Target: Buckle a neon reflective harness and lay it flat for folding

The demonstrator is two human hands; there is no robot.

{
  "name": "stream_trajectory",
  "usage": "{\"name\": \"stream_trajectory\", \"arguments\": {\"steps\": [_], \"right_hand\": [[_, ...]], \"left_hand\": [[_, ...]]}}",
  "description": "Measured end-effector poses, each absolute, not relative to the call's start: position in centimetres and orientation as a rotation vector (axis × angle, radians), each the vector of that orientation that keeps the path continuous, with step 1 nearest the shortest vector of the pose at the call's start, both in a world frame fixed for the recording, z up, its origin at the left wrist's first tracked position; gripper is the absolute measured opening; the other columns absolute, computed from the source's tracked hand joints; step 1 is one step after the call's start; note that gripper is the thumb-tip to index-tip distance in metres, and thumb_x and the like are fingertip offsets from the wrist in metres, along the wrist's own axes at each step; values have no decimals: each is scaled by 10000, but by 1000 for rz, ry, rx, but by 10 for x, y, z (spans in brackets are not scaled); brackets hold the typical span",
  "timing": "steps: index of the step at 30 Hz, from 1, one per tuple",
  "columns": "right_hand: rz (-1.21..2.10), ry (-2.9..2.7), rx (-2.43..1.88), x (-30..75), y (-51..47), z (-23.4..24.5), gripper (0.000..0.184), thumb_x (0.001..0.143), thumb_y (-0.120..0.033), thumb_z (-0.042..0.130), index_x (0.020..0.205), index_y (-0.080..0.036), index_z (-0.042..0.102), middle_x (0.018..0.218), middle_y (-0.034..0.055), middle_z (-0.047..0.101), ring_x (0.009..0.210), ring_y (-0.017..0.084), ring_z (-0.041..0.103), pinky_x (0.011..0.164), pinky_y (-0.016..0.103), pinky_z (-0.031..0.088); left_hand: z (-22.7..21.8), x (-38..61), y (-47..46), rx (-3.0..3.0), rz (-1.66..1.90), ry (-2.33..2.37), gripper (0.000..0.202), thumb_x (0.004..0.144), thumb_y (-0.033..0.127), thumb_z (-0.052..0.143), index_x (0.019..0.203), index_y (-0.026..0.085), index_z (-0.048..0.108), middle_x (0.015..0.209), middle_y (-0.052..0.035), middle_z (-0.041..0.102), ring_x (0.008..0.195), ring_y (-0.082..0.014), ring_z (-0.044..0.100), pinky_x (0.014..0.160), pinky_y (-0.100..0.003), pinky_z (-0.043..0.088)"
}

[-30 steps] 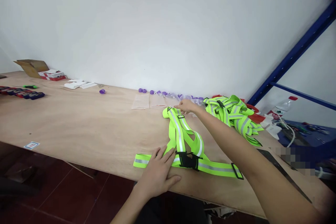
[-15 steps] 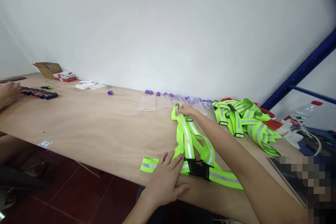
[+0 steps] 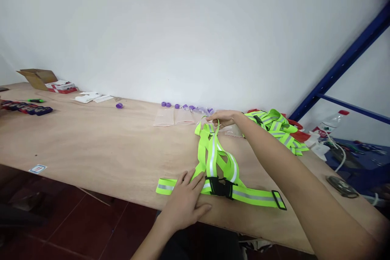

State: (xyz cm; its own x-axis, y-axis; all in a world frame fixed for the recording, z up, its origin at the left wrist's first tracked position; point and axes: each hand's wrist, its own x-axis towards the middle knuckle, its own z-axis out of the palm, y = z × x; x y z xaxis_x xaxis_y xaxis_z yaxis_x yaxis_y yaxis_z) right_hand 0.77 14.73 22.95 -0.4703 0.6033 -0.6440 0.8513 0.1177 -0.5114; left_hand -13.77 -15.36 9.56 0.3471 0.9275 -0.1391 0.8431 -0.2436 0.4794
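A neon-yellow reflective vest (image 3: 211,158) made of elastic straps lies spread on the wooden table (image 3: 115,146) in front of me. Its black buckle (image 3: 222,188) is fastened at the waist strap, and a black adjuster (image 3: 278,200) sits at that strap's right end. My left hand (image 3: 185,201) rests flat with fingers slightly apart on the waist strap, left of the buckle. At the vest's top, my right hand (image 3: 224,118) pinches a shoulder strap loop and holds it slightly raised. My right fingertips are partly hidden by the strap.
More neon vests (image 3: 276,128) are heaped at the back right, near a bottle (image 3: 330,125) with a red cap. Clear plastic bags (image 3: 164,117) and purple caps (image 3: 166,104) line the wall. A cardboard box (image 3: 36,78) stands far left; a blue metal frame (image 3: 338,65) rises at right.
My right hand has lifted the upper strap loop and shifted slightly right relative to the vest. My left hand stays on the waist strap. The view has swung right, uncovering the adjuster.
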Motion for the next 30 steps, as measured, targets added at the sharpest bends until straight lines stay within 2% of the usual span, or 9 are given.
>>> {"name": "stream_trajectory", "arguments": {"steps": [2,4,7,9,11,13,17,24,30], "right_hand": [[-1385,2081,1351,11,146,233,889,814,-672,399,1481,-105,244,765,32,457,692,-126,385,767,67,468],[-1416,2074,1310,13,145,238,865,823,-654,397,1487,-118,261,930,63,517,726,-121,415,727,37,441],[-1406,2080,1189,13,140,246,874,753,-607,528,1469,-146,332,1216,87,467,888,-95,496,780,23,464],[-1368,2056,1112,12,136,252,953,664,-594,630,1468,-158,361,1266,88,438,1005,-74,515,861,5,478],[-1246,2012,1155,9,131,258,965,623,-546,680,1468,-184,385,1213,80,472,1042,-66,517,944,29,486],[-1042,1963,1288,6,127,260,883,630,-456,692,1435,-196,441,1094,68,515,990,-71,516,999,104,490],[-788,1936,1431,-2,119,257,800,549,-278,727,1307,-96,551,856,44,508,936,-85,471,1039,168,481],[-737,2133,1415,-8,108,267,658,706,-363,571,1332,-165,519,1031,52,519,937,-125,430,952,19,417],[-682,2265,1426,-14,113,271,667,778,-429,448,1387,-157,431,935,61,520,751,-132,400,799,24,389]], "left_hand": [[95,-138,-154,2147,244,1551,795,883,737,225,1578,364,128,1549,147,-7,1533,-187,-45,1349,-446,14],[93,-138,-154,2164,259,1558,795,881,746,210,1576,367,133,1552,133,11,1534,-196,-27,1344,-454,31],[90,-138,-154,2217,298,1565,791,886,739,205,1576,355,156,1557,88,57,1533,-212,22,1327,-474,79],[89,-138,-154,2252,327,1567,782,895,721,209,1576,340,171,1557,56,87,1528,-224,51,1310,-485,113],[88,-138,-155,2268,343,1568,768,904,703,208,1577,336,172,1555,45,101,1523,-228,64,1303,-489,127],[87,-138,-155,2274,347,1569,758,908,698,203,1576,342,167,1555,51,101,1523,-225,60,1302,-488,130],[85,-138,-155,2310,387,1598,752,906,696,218,1565,333,219,1549,23,139,1527,-219,89,1300,-468,148],[82,-139,-154,2309,369,1610,769,897,715,219,1559,325,243,1545,9,155,1530,-219,106,1300,-447,148],[85,-138,-156,2283,358,1593,750,905,706,205,1566,352,198,1552,38,123,1533,-222,73,1302,-460,133]]}}
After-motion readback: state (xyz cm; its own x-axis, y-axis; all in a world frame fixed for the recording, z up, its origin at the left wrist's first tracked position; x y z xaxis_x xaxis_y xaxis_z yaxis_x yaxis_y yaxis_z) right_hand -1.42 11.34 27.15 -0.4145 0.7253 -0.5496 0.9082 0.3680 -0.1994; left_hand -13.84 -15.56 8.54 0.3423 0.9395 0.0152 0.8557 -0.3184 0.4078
